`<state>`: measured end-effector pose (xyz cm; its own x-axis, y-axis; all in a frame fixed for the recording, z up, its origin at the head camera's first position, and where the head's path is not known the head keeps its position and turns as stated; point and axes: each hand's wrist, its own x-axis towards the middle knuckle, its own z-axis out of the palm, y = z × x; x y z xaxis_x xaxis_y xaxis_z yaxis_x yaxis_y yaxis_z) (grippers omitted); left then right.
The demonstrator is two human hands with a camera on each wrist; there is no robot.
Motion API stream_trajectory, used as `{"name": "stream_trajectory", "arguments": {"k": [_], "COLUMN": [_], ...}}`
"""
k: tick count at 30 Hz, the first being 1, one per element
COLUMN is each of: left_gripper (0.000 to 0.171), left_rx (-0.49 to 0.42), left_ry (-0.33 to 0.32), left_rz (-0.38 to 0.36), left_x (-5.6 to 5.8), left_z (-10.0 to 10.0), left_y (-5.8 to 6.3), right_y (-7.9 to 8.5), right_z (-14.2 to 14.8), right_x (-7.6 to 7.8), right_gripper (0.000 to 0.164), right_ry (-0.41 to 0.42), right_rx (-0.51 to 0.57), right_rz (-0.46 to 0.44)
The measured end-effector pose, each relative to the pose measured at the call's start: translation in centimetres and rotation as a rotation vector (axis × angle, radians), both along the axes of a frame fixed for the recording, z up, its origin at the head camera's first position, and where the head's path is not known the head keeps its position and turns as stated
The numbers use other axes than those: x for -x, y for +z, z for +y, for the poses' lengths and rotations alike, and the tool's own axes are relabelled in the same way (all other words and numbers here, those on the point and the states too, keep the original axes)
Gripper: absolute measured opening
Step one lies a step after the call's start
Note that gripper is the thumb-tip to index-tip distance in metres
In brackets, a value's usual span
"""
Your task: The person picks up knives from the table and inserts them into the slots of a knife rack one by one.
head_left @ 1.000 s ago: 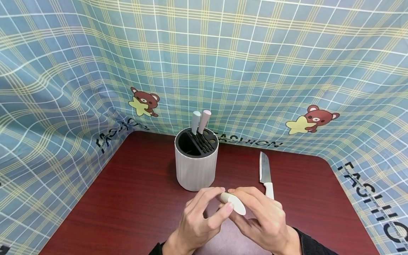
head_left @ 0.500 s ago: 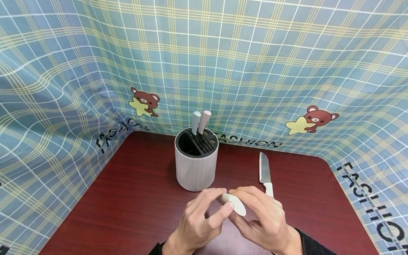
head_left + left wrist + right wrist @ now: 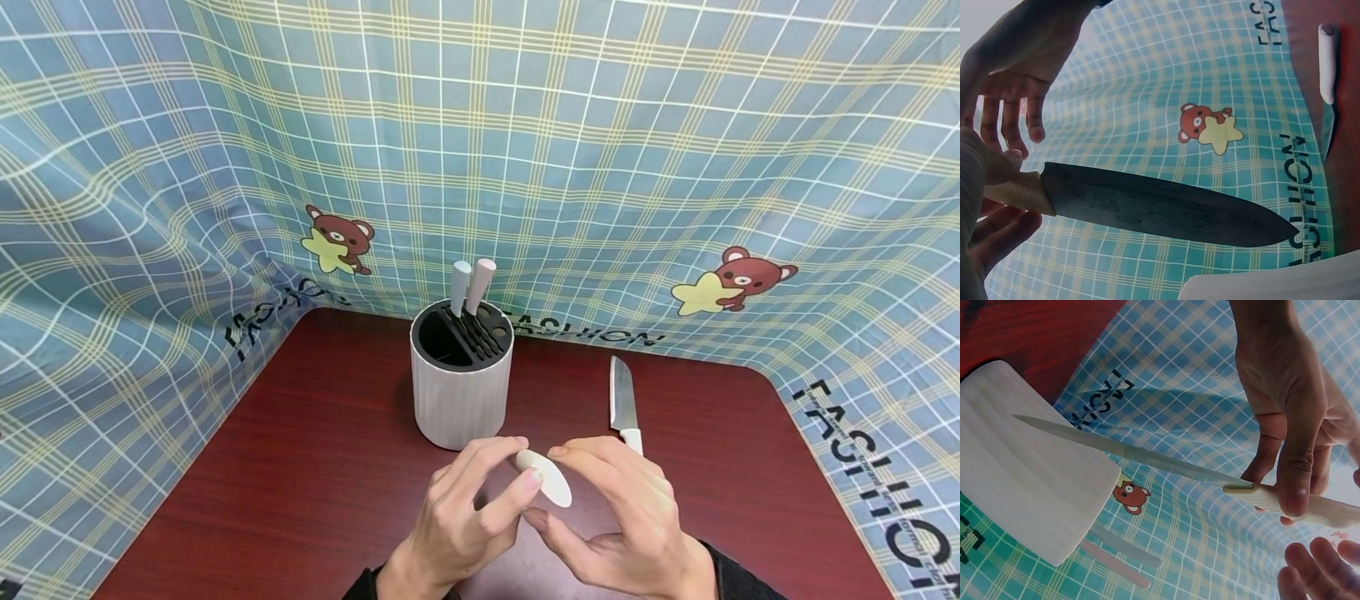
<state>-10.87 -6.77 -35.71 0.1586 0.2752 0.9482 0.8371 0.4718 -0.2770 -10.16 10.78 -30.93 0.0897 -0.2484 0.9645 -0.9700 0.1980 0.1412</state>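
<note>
My left hand (image 3: 465, 510) pinches the cream-white handle of a kitchen knife (image 3: 549, 480) between thumb and fingers. The head view shows only the handle end. In the left wrist view, the knife's broad dark blade (image 3: 1160, 205) extends toward the table side; the right wrist view shows the blade (image 3: 1141, 455) nearly edge-on. Beside the handle, my right hand (image 3: 626, 508) has thumb and fingers spread apart, and the right wrist view shows its fingers (image 3: 1322, 565) clear of the handle. Beyond the hands stands a white ribbed knife holder (image 3: 459, 408) with a black slotted top.
A light-blue-handled knife (image 3: 460, 288) and a pink-handled knife (image 3: 481, 286) stand in the holder's slots. On the dark red table (image 3: 315, 442), another white-handled knife (image 3: 622, 396) lies right of it, blade pointing away. A plaid cloth (image 3: 525, 150) rises behind.
My right hand has loosened from the knife handle, its thumb and fingers spreading apart. My left hand still holds the knife, shifted slightly left and up.
</note>
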Motion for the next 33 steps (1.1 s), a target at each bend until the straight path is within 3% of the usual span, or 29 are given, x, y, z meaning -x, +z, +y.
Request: {"name": "stream_trajectory", "arguments": {"k": [11,21,27,33], "left_gripper": [0.024,0.019,0.018,0.032], "left_rx": [-0.004,-0.012,0.024,0.027], "left_ry": [0.01,-0.005,-0.013,0.02], "left_rz": [0.049,0.114,0.186,0.252], "left_x": [0.5,0.9,1.3,1.5], "left_z": [-0.5,-0.7,-0.9,-1.0], "left_y": [1.4,3.6,5.0,6.2], "right_y": [0.3,0.5,0.3,0.2], "right_z": [-0.6,-1.0,-1.2,-1.2], "right_x": [0.0,-0.1,-0.2,-0.3], "right_gripper": [0.028,0.025,0.025,0.026], "right_ry": [0.118,0.206,0.195,0.178], "right_rx": [0.114,0.092,0.073,0.071], "right_rz": [0.065,0.112,0.136,0.138]}}
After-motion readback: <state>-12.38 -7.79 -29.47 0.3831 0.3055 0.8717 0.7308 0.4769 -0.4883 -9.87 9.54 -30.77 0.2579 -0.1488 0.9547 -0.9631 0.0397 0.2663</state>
